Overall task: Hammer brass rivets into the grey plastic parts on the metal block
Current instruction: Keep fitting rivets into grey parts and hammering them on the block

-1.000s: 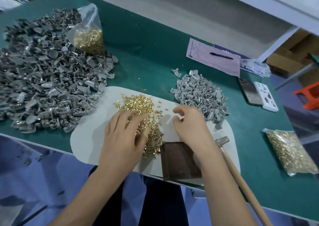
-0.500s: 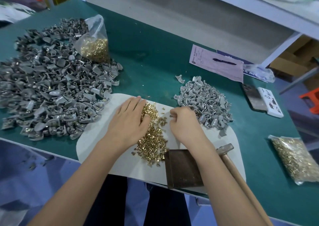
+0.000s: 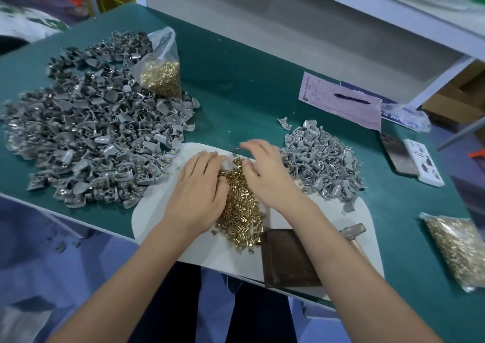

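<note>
Both hands lie palm-down with fingers extended, flanking the loose pile of small brass rivets [image 3: 240, 206] on the white oval mat [image 3: 157, 211]: left hand [image 3: 199, 193] on its left edge, right hand [image 3: 265, 177] on its right, far fingers blurred, apparently grasping nothing. The dark metal block [image 3: 286, 258] sits near-right; small grey plastic parts [image 3: 322, 167] are heaped right of the hands on the green bench [image 3: 249, 85].

No writing can be read here. The pink printed sheet [image 3: 341, 104] at the far right of the green table [image 3: 249, 85] carries lines of print and a small round mark at its top corner, all too fine to make out. The blue-and-white sheet [image 3: 388, 114] under it shows a few large white letters, cut off and blurred.
</note>
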